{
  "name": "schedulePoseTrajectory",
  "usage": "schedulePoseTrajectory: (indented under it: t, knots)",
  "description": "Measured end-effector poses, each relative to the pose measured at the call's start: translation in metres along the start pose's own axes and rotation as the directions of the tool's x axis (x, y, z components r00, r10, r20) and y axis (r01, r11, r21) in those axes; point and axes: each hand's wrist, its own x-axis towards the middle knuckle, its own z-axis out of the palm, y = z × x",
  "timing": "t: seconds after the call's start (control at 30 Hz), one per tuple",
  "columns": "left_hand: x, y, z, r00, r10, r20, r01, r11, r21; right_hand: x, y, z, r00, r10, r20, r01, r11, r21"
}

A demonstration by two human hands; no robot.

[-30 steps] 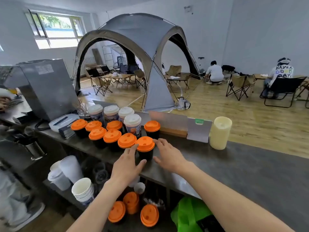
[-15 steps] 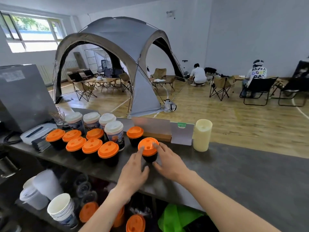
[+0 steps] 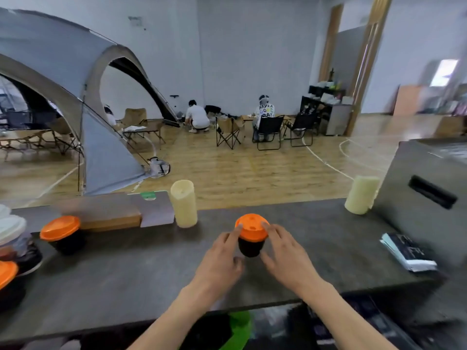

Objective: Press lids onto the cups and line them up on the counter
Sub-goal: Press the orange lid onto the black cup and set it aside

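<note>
With the left hand (image 3: 222,258), gripped the black cup (image 3: 250,247) from its left flank: forefinger up on the rim of the orange lid (image 3: 251,227), thumb tucked low by the base. Matched it with the right hand (image 3: 285,256) on the other flank, fingertips (image 3: 265,225) laid on the lid's rim, thumb bent in toward the cup's foot. Held the cup upright, squarely between both hands, lid sitting level on top. Down on the bench (image 3: 126,274) or just off it? Couldn't tell, too much blur.

Beyond the left hand and a little to its left, spotted a cream cylinder (image 3: 183,203) standing upright, just beside a grey card (image 3: 154,210) and, further left, a wooden block (image 3: 113,219). Well left of the left hand, picked out a second cup (image 3: 63,238), black with an orange top, right in front of that block. Out at the far left edge, caught the white-lidded cups (image 3: 11,227) and a sliver of another orange top (image 3: 6,274).

Right of the right hand, well apart, found a stack of folded packets (image 3: 406,253), a grey metal box (image 3: 417,193) behind it, and a second cream cylinder (image 3: 361,195) against the box.

Below the wrists, under the bench edge, glimpsed something bright green (image 3: 240,324). Far beyond both hands, made out a grey dome tent (image 3: 63,72) and folding chairs (image 3: 267,130) on a wooden floor.
</note>
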Motion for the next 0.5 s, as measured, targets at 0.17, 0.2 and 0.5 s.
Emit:
schedulePoseTrajectory:
  t: [0.17,0.2,0.5]
  knots:
    - [-0.008,0.014,0.021,0.999,-0.018,0.038,0.018,1.0,-0.005,-0.021,0.023,0.001,1.0,0.019,0.016,-0.02,1.0,0.014]
    - [-0.011,0.014,0.023,0.999,-0.024,0.035,0.024,1.0,0.006,-0.024,0.025,0.003,0.999,0.017,0.035,-0.018,1.0,0.017]
    - [-0.018,0.02,0.017,0.995,-0.056,-0.082,0.067,0.988,0.14,-0.029,0.031,0.004,0.997,-0.037,0.066,0.036,0.999,0.014]
